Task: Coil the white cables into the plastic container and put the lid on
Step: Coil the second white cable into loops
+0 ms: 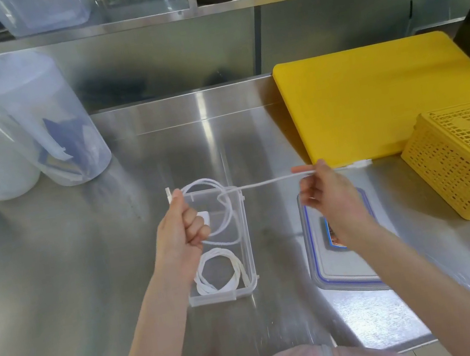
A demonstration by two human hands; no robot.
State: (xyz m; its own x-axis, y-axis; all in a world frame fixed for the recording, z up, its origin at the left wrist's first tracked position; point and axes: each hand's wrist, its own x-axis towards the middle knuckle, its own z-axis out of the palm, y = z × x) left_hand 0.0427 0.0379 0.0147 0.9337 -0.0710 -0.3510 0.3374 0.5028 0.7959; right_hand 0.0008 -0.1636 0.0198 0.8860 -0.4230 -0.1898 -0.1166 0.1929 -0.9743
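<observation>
A clear plastic container (247,238) stands open on the steel counter, with one coiled white cable (217,275) lying in its near end. Above the container, my left hand (181,227) is shut on loops of a second white cable (268,182), one plug poking up past the thumb. My right hand (328,193) pinches the same cable's straight stretch, and the other plug sticks out to the right over the counter. The container's lid (323,268), clear with a blue seal and a label, lies flat to the right, partly under my right forearm.
A yellow cutting board (370,99) lies at the back right, with an upturned yellow mesh basket (466,157) in front of it. Two large translucent tubs (16,121) stand at the back left. A steel shelf with trays runs along the back.
</observation>
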